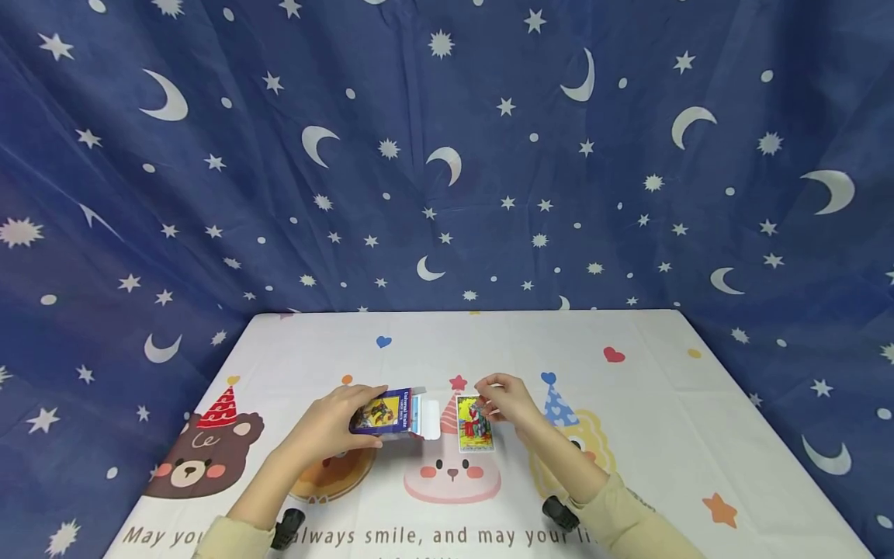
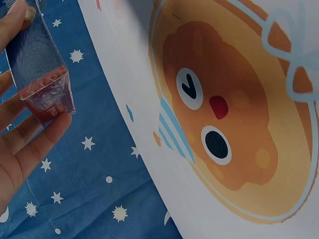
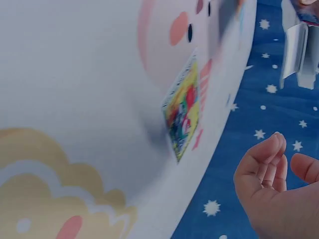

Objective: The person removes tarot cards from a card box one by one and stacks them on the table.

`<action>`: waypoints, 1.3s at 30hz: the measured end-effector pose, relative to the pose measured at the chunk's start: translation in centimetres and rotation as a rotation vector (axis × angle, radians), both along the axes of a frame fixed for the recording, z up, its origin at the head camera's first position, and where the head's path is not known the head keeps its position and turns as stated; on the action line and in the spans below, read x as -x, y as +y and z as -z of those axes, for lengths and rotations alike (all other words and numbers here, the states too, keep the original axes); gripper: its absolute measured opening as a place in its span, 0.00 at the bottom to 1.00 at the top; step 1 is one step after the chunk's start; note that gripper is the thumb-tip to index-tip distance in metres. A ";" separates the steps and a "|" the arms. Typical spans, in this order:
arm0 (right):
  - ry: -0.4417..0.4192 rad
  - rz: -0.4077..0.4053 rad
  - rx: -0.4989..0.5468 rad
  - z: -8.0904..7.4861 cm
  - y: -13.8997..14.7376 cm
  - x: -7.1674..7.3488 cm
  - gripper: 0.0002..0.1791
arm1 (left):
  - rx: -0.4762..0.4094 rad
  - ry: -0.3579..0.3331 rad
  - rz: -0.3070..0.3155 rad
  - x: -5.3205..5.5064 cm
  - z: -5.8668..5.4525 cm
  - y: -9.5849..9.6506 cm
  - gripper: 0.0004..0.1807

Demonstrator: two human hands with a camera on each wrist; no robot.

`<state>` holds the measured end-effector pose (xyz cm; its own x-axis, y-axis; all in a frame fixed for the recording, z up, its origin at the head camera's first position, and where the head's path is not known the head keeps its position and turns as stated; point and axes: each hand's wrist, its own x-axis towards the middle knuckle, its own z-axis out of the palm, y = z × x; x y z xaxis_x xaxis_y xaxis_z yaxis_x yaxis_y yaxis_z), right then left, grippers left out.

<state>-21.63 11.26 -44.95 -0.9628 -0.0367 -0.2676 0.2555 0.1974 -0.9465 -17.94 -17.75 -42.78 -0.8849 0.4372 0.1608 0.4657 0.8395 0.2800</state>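
Note:
My left hand (image 1: 340, 415) grips a dark blue card box (image 1: 382, 411), thumb along the near side and fingers over the far side. "Universal Waite" is printed on the box, and its white end flap (image 1: 430, 419) stands open toward the right. The left wrist view shows the other end of the box (image 2: 40, 59), in clear film, with the fingers (image 2: 45, 142) around it. A colourful picture card (image 1: 476, 433) is face up over the tablecloth, right of the box. Just above its upper right edge is my right hand (image 1: 508, 400), fingers bent loosely, with a gap between thumb and fingertips in the right wrist view (image 3: 274, 184).
A white cloth (image 1: 335, 341) printed with cartoon animals, hearts and lettering covers the table. Behind it hangs a dark blue curtain (image 1: 489, 256) with moons and stars. Black straps (image 1: 286, 529) sit near both sleeve cuffs.

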 end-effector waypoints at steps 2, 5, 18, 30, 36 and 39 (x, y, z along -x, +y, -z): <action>0.011 -0.011 0.012 -0.6 -0.3 -0.3 0.10 | 0.006 0.003 0.000 0.1 -0.1 0.1 0.43; 0.021 -0.037 0.026 -1.1 -0.7 -0.9 0.09 | 0.004 -0.001 -0.001 0.2 -0.2 0.2 0.43; 0.067 -0.183 0.092 -1.2 -2.5 -2.1 0.12 | -0.007 0.002 0.016 0.2 -0.2 0.8 0.43; 0.009 -0.159 0.109 -0.9 -4.1 -1.7 0.10 | -0.015 0.010 0.040 0.0 -0.4 1.2 0.43; -0.005 -0.187 0.106 -0.8 -4.4 -1.8 0.09 | -0.026 0.022 0.030 -0.1 0.0 1.2 0.43; -0.013 -0.195 0.102 -0.7 -4.4 -1.8 0.09 | -0.024 0.021 0.047 0.0 0.3 1.3 0.43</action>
